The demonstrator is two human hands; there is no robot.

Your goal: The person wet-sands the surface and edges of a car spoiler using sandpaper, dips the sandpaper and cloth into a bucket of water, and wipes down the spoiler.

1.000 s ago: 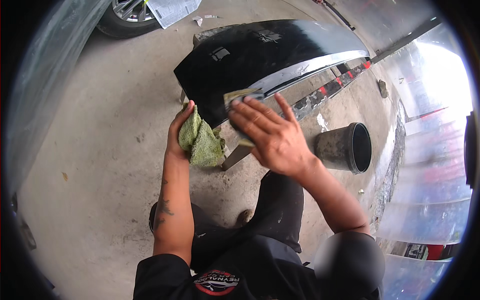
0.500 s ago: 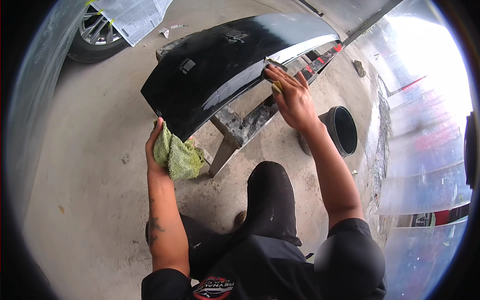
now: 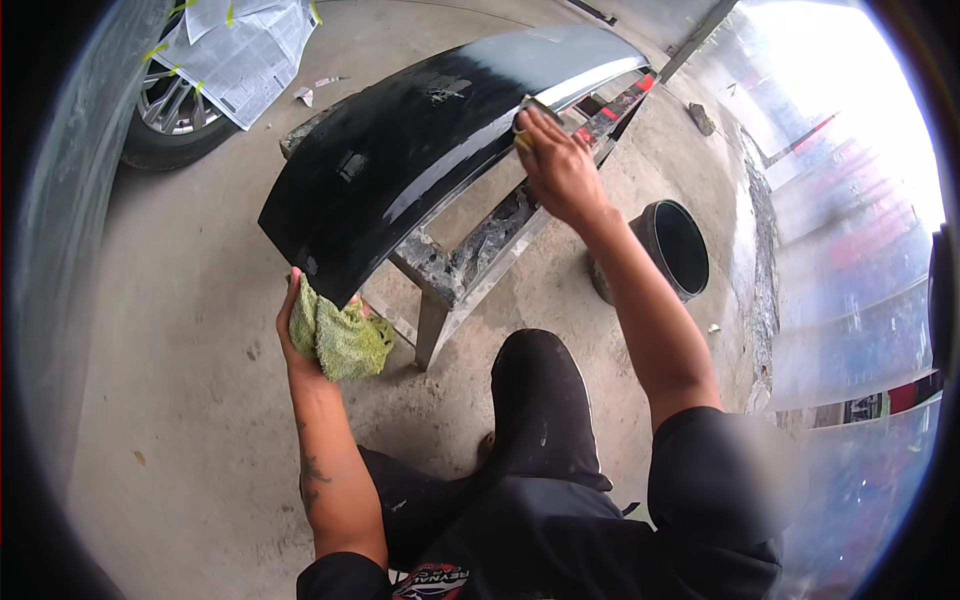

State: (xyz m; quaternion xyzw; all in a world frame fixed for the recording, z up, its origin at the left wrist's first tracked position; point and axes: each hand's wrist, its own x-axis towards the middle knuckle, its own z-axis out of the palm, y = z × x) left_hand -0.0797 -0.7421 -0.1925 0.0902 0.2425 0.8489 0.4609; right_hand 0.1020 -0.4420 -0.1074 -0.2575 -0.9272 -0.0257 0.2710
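Note:
A glossy black curved car panel, duller grey toward its far end, rests on a paint-stained metal stand. At its near left corner, my left hand grips a bunched green cloth against the panel's edge. My right hand is pressed on the panel's long right edge, fingers flattened over a small pad with dark and yellowish sides, mostly hidden beneath them.
A dark bucket stands on the concrete floor right of the stand. A wheel partly covered with taped newspaper is at top left. Plastic sheeting hangs on the right and far left. A small stone-like lump lies beyond the bucket.
My right hand has moved up and away along the panel's edge with the pad. My left hand, cloth and near corner appear lower and further left as the view shifts.

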